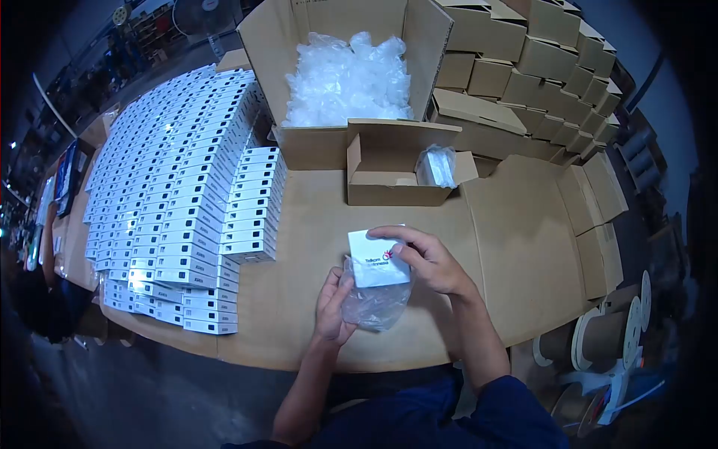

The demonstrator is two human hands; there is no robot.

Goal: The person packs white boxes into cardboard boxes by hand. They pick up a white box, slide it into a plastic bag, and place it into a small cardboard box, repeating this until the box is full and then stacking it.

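A small white box [380, 271] with "Telkom Indonesia" printed on it is partly inside a clear plastic bag [376, 308] in front of my body. My left hand [333, 305] pinches the bag along its left side. Fingers of my right hand [430, 262] grip the box at its top and right side. Behind my hands stands an open cardboard box [396, 196], with a bagged white box [436, 166] upright at its right end.
Tall stacks of white boxes [161, 187] rise on the left. A large carton [314, 150] of clear plastic bags [348, 82] stands at the back. Brown cartons [523, 63] are piled at the back right. Spools [606, 337] stand at lower right; a person's arm [51, 239] shows far left.
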